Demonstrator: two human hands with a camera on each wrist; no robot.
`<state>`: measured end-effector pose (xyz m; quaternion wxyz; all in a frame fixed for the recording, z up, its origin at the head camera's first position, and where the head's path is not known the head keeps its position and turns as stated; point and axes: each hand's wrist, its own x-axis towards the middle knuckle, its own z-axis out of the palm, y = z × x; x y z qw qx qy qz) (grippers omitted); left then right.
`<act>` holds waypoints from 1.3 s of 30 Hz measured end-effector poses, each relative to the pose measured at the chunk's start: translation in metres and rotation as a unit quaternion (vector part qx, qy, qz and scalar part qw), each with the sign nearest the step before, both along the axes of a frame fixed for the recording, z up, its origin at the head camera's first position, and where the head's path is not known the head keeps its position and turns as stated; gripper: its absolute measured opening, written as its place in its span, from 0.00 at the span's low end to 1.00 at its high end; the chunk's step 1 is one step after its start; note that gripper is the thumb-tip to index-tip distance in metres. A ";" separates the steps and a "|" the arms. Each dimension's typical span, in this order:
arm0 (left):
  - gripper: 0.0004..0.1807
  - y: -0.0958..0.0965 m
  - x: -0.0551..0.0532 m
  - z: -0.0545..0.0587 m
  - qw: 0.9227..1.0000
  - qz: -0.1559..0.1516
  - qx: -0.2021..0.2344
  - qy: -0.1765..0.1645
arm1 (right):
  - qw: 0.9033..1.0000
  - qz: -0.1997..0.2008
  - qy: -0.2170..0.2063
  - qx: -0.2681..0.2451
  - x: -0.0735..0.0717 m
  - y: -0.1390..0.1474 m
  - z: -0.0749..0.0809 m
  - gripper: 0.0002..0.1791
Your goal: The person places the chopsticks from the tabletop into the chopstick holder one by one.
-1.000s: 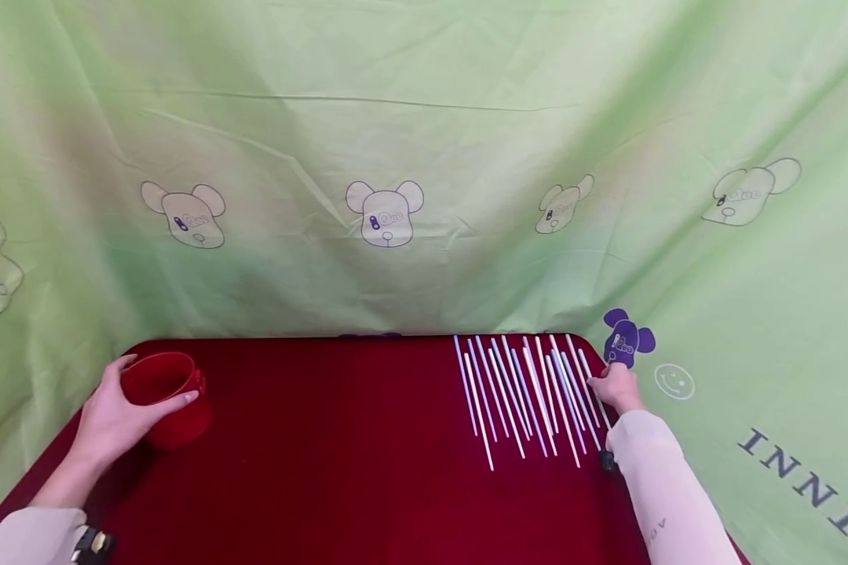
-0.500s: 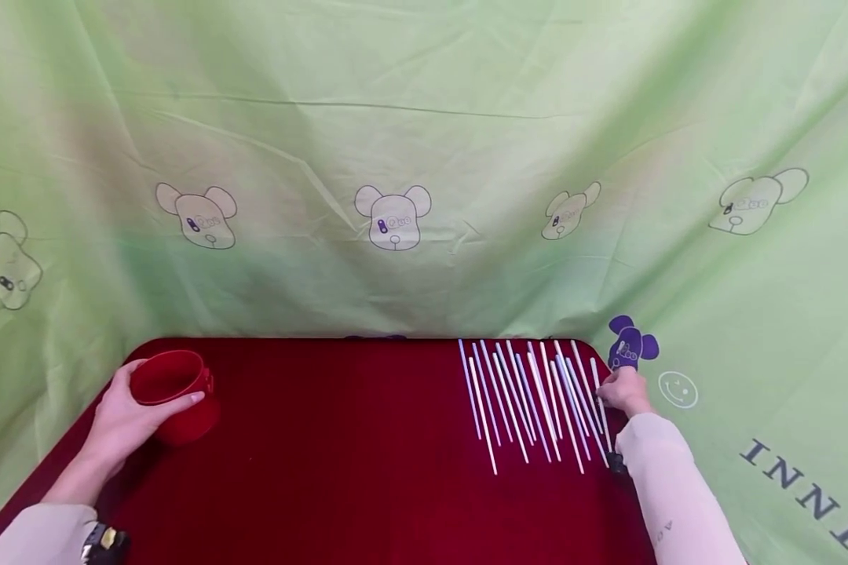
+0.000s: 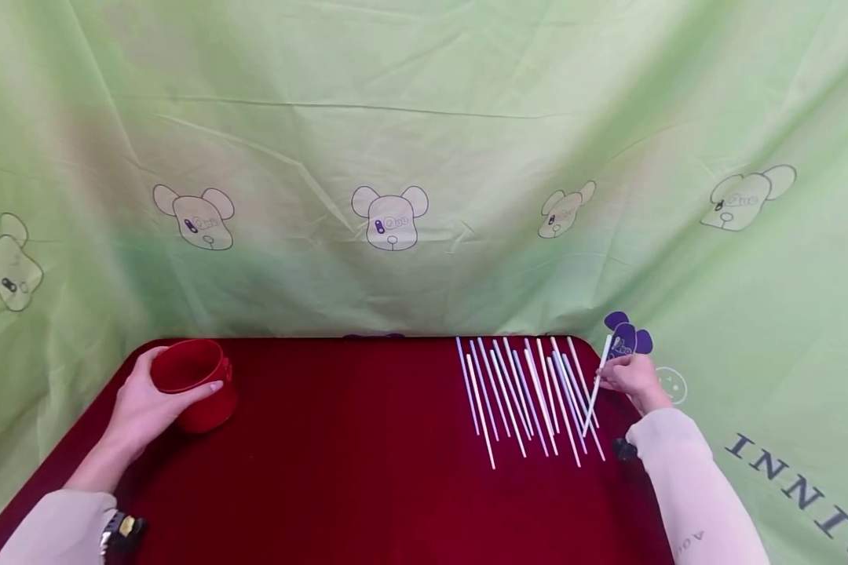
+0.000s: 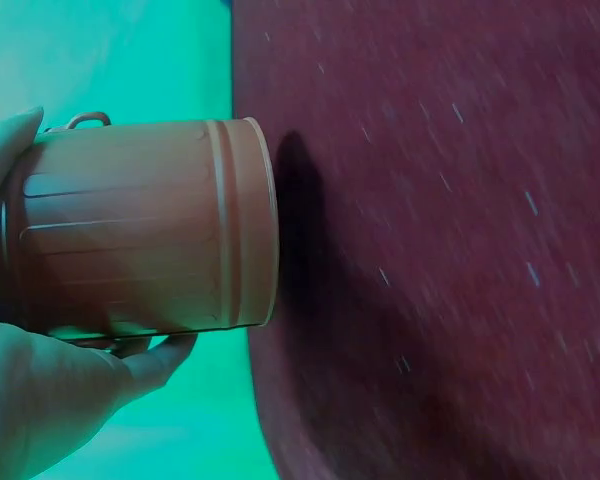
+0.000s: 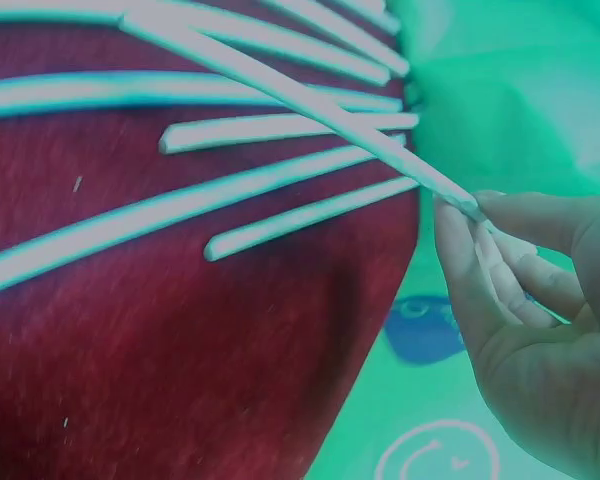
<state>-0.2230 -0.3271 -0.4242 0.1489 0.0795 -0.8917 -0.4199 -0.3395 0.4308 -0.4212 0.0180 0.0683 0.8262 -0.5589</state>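
My left hand point(image 3: 144, 400) grips a small red bucket point(image 3: 215, 408) around its side near the rim, at the table's left. In the left wrist view the bucket point(image 4: 130, 230) shows ribbed walls and a small loop handle, with its shadow beside its base on the cloth. At the far right corner my right hand point(image 3: 636, 378) pinches a thin white stick point(image 3: 592, 404) between thumb and fingers. That stick point(image 5: 310, 100) slants across several others in the right wrist view. Several white and pale-blue sticks point(image 3: 495, 392) lie roughly side by side left of this hand.
A dark red cloth point(image 3: 339, 471) covers the table. Green printed curtain point(image 3: 396, 118) hangs close behind the table's back edge and along both sides.
My right hand has raised the white stick from the right end of the row and tilted it. My left hand has carried the bucket a little to the right.
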 end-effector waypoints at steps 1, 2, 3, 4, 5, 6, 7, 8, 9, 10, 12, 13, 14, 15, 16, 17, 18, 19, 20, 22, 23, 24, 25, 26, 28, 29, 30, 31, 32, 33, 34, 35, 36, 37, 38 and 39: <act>0.58 0.005 -0.001 0.001 1.000 -0.006 0.000 0.003 | 1.000 0.003 -0.001 -0.014 0.001 -0.002 0.003 0.22; 0.58 0.010 -0.002 0.002 1.000 -0.013 0.002 0.004 | 1.000 0.007 0.000 -0.028 0.001 -0.004 0.005 0.22; 0.57 0.015 -0.003 0.003 1.000 -0.020 0.005 0.005 | 0.999 0.011 0.000 -0.037 0.002 -0.007 0.008 0.23; 0.58 0.021 -0.004 0.004 1.000 -0.026 0.006 0.005 | 0.999 0.014 0.001 -0.046 0.002 -0.011 0.011 0.23; 0.58 0.027 -0.005 0.005 0.999 -0.032 0.008 0.007 | 0.998 0.016 0.004 -0.054 0.002 -0.015 0.013 0.24; 0.58 0.033 -0.007 0.006 0.999 -0.038 0.012 0.009 | 0.998 0.019 0.008 -0.064 0.002 -0.020 0.015 0.24; 0.58 0.039 -0.008 0.007 0.999 -0.046 0.014 0.012 | 0.997 0.022 0.011 -0.070 0.003 -0.025 0.017 0.24; 0.58 0.046 -0.010 0.008 0.998 -0.053 0.016 0.014 | 0.997 0.025 0.016 -0.075 0.003 -0.030 0.019 0.23; 0.58 0.054 -0.011 0.009 0.998 -0.061 0.017 0.017 | 0.997 0.026 0.020 -0.076 0.004 -0.034 0.021 0.24; 0.58 0.061 -0.013 0.009 0.997 -0.068 0.020 0.019 | 0.996 0.029 0.025 -0.077 0.004 -0.040 0.023 0.23; 0.58 0.076 -0.017 0.008 0.996 -0.085 0.033 0.024 | 0.996 0.034 0.036 -0.071 0.004 -0.050 0.028 0.22; 0.57 0.083 -0.020 0.007 0.995 -0.092 0.038 0.023 | 0.996 0.036 0.040 -0.068 0.004 -0.056 0.030 0.22; 0.57 0.091 -0.022 0.006 0.994 -0.099 0.043 0.024 | 0.996 0.039 0.046 -0.066 0.004 -0.061 0.032 0.22; 0.57 0.098 -0.024 0.006 0.993 -0.105 0.048 0.024 | 0.996 0.042 0.051 -0.068 0.003 -0.067 0.033 0.22; 0.57 0.105 -0.027 0.005 0.992 -0.111 0.054 0.025 | 0.995 0.045 0.056 -0.068 0.003 -0.074 0.035 0.21; 0.56 0.112 -0.029 0.004 0.991 -0.117 0.060 0.026 | 0.995 0.047 0.061 -0.071 0.003 -0.080 0.037 0.21; 0.55 0.119 -0.032 0.004 0.990 -0.122 0.065 0.028 | 0.994 0.048 0.067 -0.077 0.003 -0.086 0.038 0.20; 0.55 0.126 -0.035 0.003 0.989 -0.126 0.067 0.031 | 0.993 0.049 0.072 -0.083 0.003 -0.092 0.039 0.20; 0.55 0.134 -0.037 0.003 0.988 -0.132 0.070 0.035 | 0.992 0.050 0.078 -0.090 0.003 -0.099 0.040 0.19; 0.54 0.149 -0.041 0.002 0.986 -0.143 0.079 0.040 | 0.989 0.050 0.091 -0.101 0.003 -0.111 0.043 0.19; 0.54 0.156 -0.043 0.001 0.985 -0.148 0.083 0.043 | 0.988 0.051 0.099 -0.108 0.003 -0.118 0.044 0.19; 0.53 0.163 -0.044 0.000 0.984 -0.152 0.086 0.044 | 0.987 0.051 0.105 -0.112 0.004 -0.124 0.045 0.19; 0.53 0.171 -0.046 0.000 0.982 -0.157 0.090 0.045 | 0.985 0.051 0.113 -0.116 0.004 -0.130 0.046 0.19; 0.53 0.178 -0.047 -0.001 0.982 -0.161 0.092 0.043 | 0.985 0.050 0.121 -0.117 0.005 -0.136 0.048 0.18; 0.53 0.192 -0.050 -0.004 0.981 -0.166 0.095 0.040 | 0.982 0.046 0.135 -0.123 0.005 -0.147 0.050 0.16; 0.53 0.199 -0.051 -0.006 0.981 -0.167 0.096 0.038 | 0.981 0.045 0.142 -0.126 0.006 -0.153 0.052 0.15; 0.53 0.205 -0.052 -0.008 0.980 -0.169 0.097 0.038 | 0.980 0.046 0.148 -0.128 0.006 -0.158 0.053 0.15; 0.53 0.211 -0.053 -0.010 0.980 -0.171 0.098 0.039 | 0.978 0.046 0.153 -0.131 0.007 -0.163 0.054 0.14; 0.53 0.216 -0.054 -0.012 0.979 -0.173 0.098 0.040 | 0.977 0.046 0.158 -0.134 0.007 -0.168 0.056 0.13; 0.53 0.221 -0.054 -0.014 0.978 -0.174 0.103 0.041 | 0.976 0.047 0.163 -0.138 0.008 -0.173 0.057 0.12; 0.53 0.226 -0.055 -0.016 0.978 -0.178 0.105 0.044 | 0.975 0.048 0.165 -0.141 0.009 -0.177 0.057 0.12; 0.53 0.231 -0.055 -0.017 0.976 -0.182 0.108 0.045 | 0.974 0.049 0.167 -0.143 0.009 -0.182 0.058 0.12; 0.52 0.235 -0.056 -0.019 0.975 -0.186 0.111 0.047 | 0.973 0.051 0.170 -0.145 0.010 -0.186 0.059 0.13; 0.53 0.239 -0.056 -0.020 0.974 -0.189 0.111 0.048 | 0.973 0.051 0.172 -0.147 0.011 -0.190 0.060 0.13; 0.53 0.243 -0.056 -0.022 0.974 -0.191 0.111 0.048 | 0.972 0.053 0.174 -0.150 0.012 -0.194 0.060 0.14; 0.53 0.246 -0.057 -0.023 0.973 -0.194 0.112 0.048 | 0.971 0.054 0.175 -0.154 0.013 -0.198 0.061 0.15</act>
